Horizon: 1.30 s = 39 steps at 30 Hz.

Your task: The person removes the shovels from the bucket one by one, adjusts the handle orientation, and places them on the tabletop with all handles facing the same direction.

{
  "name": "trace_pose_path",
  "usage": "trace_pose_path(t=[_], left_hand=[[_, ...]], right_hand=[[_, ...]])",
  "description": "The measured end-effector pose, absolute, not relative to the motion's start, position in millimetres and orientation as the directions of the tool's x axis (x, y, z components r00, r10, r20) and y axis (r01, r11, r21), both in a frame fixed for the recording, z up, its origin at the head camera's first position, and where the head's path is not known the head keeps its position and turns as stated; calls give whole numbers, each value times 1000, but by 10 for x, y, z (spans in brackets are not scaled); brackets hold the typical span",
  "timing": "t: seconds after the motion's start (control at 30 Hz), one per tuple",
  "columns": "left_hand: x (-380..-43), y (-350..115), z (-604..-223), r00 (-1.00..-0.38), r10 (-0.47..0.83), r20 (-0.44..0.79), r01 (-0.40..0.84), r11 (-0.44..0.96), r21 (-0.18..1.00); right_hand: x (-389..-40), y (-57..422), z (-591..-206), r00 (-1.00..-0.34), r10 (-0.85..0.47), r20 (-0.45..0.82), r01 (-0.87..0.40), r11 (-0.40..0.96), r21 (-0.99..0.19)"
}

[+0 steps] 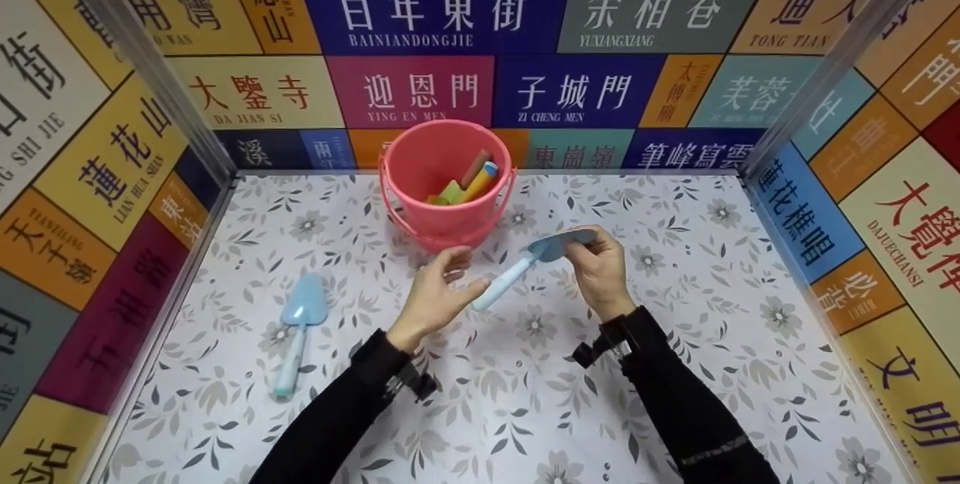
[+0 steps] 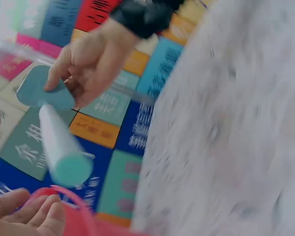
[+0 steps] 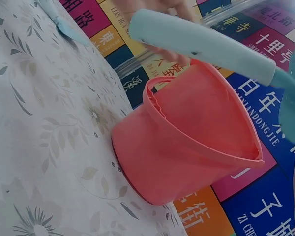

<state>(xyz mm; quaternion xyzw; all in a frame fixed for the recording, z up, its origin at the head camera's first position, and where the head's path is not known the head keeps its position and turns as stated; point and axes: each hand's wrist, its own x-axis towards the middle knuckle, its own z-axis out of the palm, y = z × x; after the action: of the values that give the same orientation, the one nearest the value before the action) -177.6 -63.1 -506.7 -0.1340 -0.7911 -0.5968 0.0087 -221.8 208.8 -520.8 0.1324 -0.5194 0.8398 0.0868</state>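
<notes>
My right hand [image 1: 592, 248] pinches the blade of a light blue toy shovel [image 1: 525, 266] and holds it in the air in front of a pink bucket [image 1: 420, 169]. The pale handle [image 2: 59, 142] points down toward my left hand [image 1: 450, 278], which is open with relaxed fingers [image 2: 24, 209] just short of the handle's end. From the right wrist, the handle [image 3: 201, 46] crosses above the bucket [image 3: 187, 147]. Several coloured toy pieces [image 1: 469, 180] lie inside the bucket.
A second blue shovel [image 1: 298, 330] lies flat on the floral table [image 1: 675, 364] to the left. Walls covered in coloured sign panels [image 1: 420, 90] close in the left, back and right sides. The bucket stands near the back wall.
</notes>
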Motion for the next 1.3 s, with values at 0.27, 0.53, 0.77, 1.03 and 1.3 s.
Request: trace_pose_path(t=[0.27, 0.53, 0.77, 1.03, 1.3], left_hand=[[-1716, -598, -4853, -728, 435, 529, 679, 563, 471], [-1577, -353, -4907, -702, 548, 456, 675, 717, 178], [-1520, -162, -5060, -748, 534, 393, 575, 818, -19], [-1515, -52, -5165, -788, 510, 346, 522, 850, -65], [-1530, -48, -5237, -777, 501, 381, 510, 856, -85]], right_hand=[[-2108, 2059, -5183, -997, 72, 22, -47, -365, -930], [-2043, 1968, -5274, -984, 123, -126, 80, -326, -942], [-1999, 1918, -5329, -972, 116, -205, 173, -238, -956], [-1942, 1857, -5425, -965, 114, -236, 209, -207, -956], [-1931, 1820, -5456, -964, 115, -238, 215, -181, -960]])
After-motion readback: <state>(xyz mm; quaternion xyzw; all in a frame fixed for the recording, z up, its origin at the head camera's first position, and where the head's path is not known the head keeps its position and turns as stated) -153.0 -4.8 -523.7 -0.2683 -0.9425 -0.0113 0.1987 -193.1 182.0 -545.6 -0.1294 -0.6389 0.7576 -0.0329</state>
